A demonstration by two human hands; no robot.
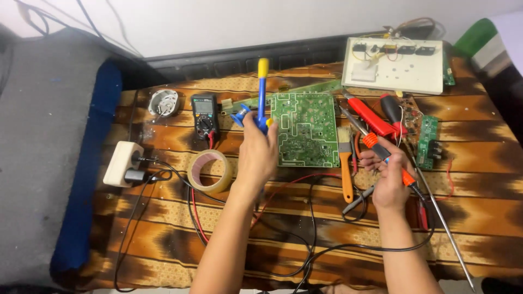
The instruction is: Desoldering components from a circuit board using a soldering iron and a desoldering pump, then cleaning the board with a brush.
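L hand [257,155] raised, fingers curled in grip; R hand [388,177] lower, fist-closed, wrist bent.

circuit boards [304,129]: 3 | multimeter [205,114]: 1 | tape roll [210,171]: 1 | brush [345,163]: 1

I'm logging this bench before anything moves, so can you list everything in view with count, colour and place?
circuit board: 1, green, centre of the cloth
desoldering pump: 1, blue and yellow, upright in the left hand
soldering iron: 1, orange and blue, in the right hand, tip toward the circuit board
multimeter: 1, black, left of the circuit board
tape roll: 1, tan, below the multimeter
power strip: 1, white, left edge
brush: 1, orange handle, right of the circuit board
small board: 1, green, far right
white panel: 1, white, top right
screwdrivers: 2, red, below the white panel
cloth: 1, brown patterned, under everything
left hand: 1, grip closed on the desoldering pump
right hand: 1, grip closed on the soldering iron
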